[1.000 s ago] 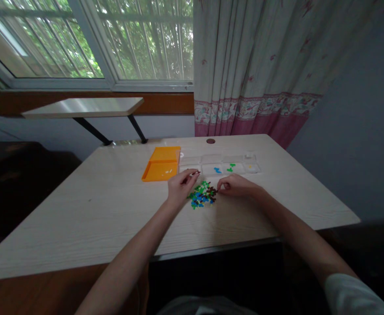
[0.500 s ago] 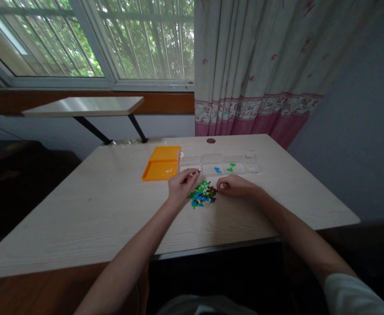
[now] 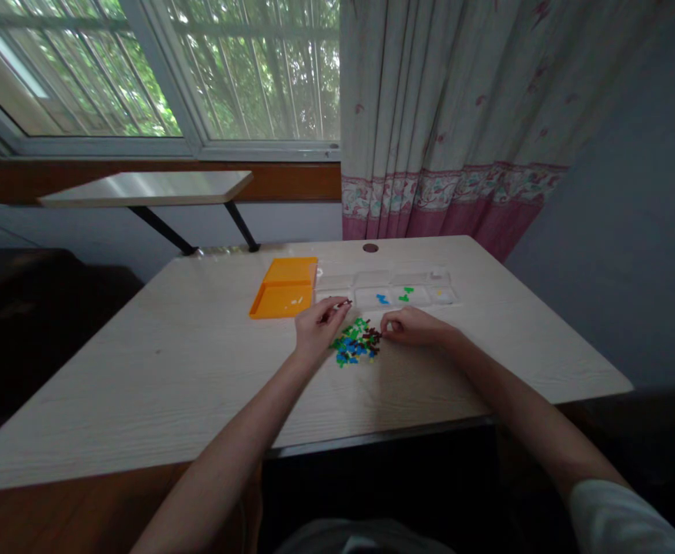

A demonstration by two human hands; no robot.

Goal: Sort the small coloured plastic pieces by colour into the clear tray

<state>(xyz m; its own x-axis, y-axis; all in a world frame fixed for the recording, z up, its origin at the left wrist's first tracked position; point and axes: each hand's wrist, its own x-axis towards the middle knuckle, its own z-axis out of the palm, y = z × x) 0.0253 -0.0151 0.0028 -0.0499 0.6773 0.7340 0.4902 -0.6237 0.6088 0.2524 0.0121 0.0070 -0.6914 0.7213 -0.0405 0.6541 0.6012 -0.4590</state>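
Observation:
A loose pile of small plastic pieces point(image 3: 353, 343) in blue, green, brown and a little yellow lies on the table between my hands. My left hand point(image 3: 316, 326) is closed at the pile's upper left, with small dark brown pieces point(image 3: 349, 302) at its fingertips and in its curled fingers. On the pile's right side, my right hand point(image 3: 411, 326) is pinched at the edge of the brown pieces point(image 3: 374, 335); whatever its fingertips hold is too small to make out. Behind my hands stands a clear compartment tray point(image 3: 451, 282), with blue, green and yellow pieces in separate front compartments.
Left of the tray, an orange case point(image 3: 273, 297) lies open with a few small white pieces in it. A raised shelf point(image 3: 158, 188) on black legs stands at the table's back left. A round cable hole point(image 3: 370, 248) sits near the back edge, before the curtain point(image 3: 418, 192).

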